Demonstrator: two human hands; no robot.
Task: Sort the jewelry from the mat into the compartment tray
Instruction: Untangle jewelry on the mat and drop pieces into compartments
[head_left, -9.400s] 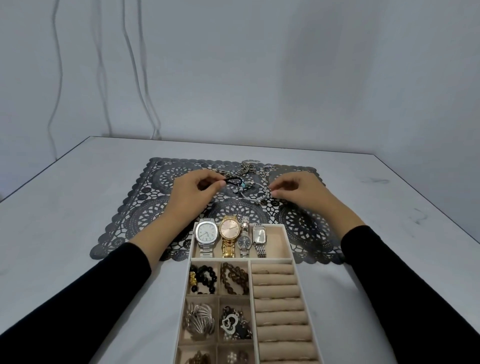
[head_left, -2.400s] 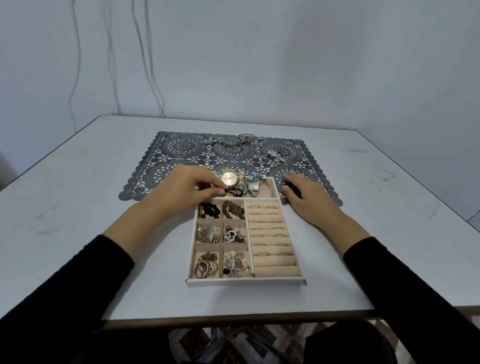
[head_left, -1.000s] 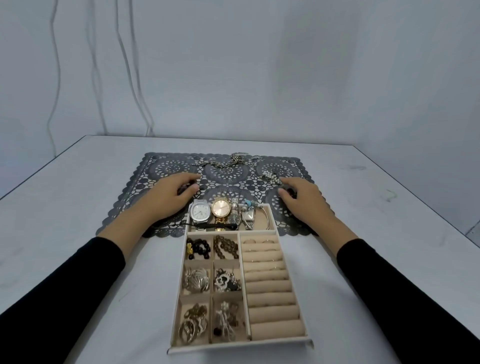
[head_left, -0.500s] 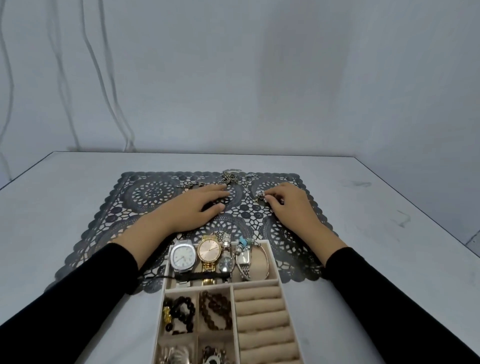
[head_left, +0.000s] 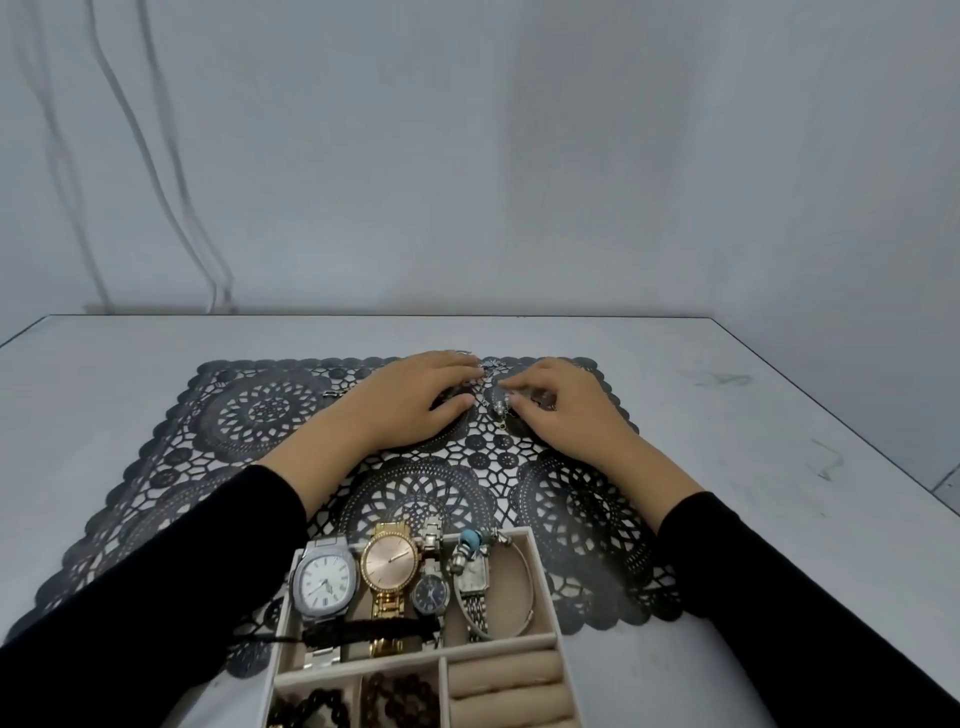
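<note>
Tray (head_left: 545, 571): beige compartment tray at the near edge, cut off by the frame; its far end overlaps the mat.
Far compartment: 4 watches side by side: silver watch (head_left: 324, 579), gold watch (head_left: 390, 564), small dark-dial watch (head_left: 431, 595), rectangular watch (head_left: 471, 577). A black cord bracelet (head_left: 363, 631) lies across the straps; a bangle (head_left: 527, 587) sits at the right, and a blue bead charm (head_left: 470, 540) rests on the far rim.
Near compartments: dark bead bracelets (head_left: 400, 699) on the left, ring rolls (head_left: 506, 686) on the right.
Mat (head_left: 260, 415): black lace, flat on the worktop (head_left: 753, 441).
Left hand (head_left: 415, 405): palm down on the mat, fingers extended and relaxed, tips touching the chain's far end.
Right hand (head_left: 566, 410): fingers curled, thumb and forefinger pinching the chain.
Silver chain (head_left: 493, 387): on the far part of the mat, between the 2 hands.
Background: grey wall with cables (head_left: 156, 156) hanging at the left.
</note>
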